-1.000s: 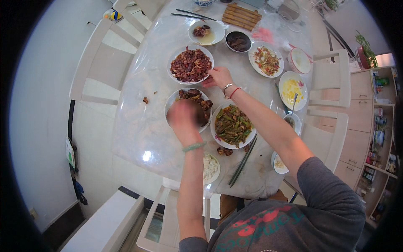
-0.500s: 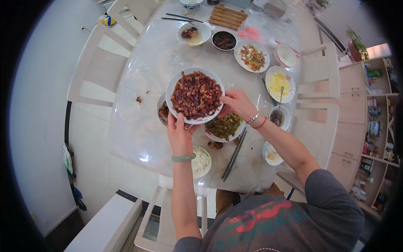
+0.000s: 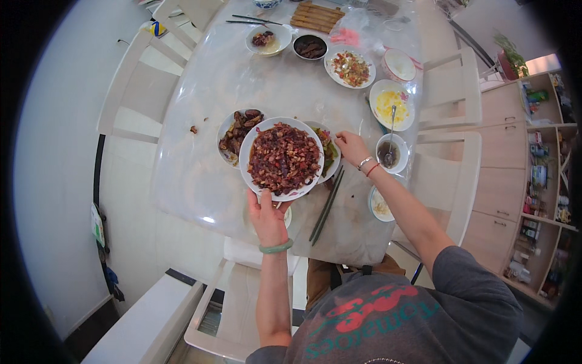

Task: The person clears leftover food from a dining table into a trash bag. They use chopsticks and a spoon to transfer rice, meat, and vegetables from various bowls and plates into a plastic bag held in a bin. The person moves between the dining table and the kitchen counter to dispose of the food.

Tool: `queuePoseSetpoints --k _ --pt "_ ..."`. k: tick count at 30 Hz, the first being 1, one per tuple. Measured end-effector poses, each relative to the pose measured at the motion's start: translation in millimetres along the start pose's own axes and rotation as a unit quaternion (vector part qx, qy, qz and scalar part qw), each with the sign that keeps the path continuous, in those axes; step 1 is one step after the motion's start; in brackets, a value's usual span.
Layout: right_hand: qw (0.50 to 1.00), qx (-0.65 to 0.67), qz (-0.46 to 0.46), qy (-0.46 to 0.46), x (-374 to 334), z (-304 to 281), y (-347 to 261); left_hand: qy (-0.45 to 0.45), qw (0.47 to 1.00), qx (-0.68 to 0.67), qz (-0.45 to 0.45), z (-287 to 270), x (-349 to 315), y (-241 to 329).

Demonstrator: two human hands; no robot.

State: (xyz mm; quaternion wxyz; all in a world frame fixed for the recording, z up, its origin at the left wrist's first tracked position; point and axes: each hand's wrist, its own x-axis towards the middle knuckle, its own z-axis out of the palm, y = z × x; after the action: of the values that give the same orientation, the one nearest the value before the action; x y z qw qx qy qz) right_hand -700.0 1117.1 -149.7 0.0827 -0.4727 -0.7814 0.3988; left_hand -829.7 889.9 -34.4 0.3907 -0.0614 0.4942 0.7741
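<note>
My left hand (image 3: 270, 219) grips the near rim of a white plate (image 3: 244, 176) heaped with dark red chopped food (image 3: 285, 156), holding it above the table. Partly hidden beneath it is a plate of green vegetables (image 3: 330, 153). At the right rim of that lower plate, my right hand (image 3: 354, 150) has its fingers closed in a pinch. To the left of the raised plate stands a bowl of brown chunks (image 3: 238, 134). A bowl of pale food (image 3: 287, 218) is mostly covered by my left hand and the raised plate.
Dark chopsticks (image 3: 327, 203) lie near the table's front edge. Along the right are a soup bowl with a spoon (image 3: 391, 153), a plate of yellow food (image 3: 391, 106) and a small bowl (image 3: 381, 203). A wooden trivet (image 3: 316, 16) lies at the far end. Chairs flank the table.
My right hand has left the red dish's rim and gone to the vegetable plate. The raised plate is lower and nearer, in my left hand alone, uncovering the bowl of brown chunks.
</note>
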Motion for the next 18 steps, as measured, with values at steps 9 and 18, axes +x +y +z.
queuePoseSetpoints --k 9,18 --pt "0.884 0.409 0.046 -0.22 -85 -45 -80 0.018 1.0 -0.008 0.015 -10 -86 -16" --pt "0.925 0.25 -0.108 -0.263 -277 -89 -113 0.073 0.993 -0.053 0.082 -32 -306 -31"
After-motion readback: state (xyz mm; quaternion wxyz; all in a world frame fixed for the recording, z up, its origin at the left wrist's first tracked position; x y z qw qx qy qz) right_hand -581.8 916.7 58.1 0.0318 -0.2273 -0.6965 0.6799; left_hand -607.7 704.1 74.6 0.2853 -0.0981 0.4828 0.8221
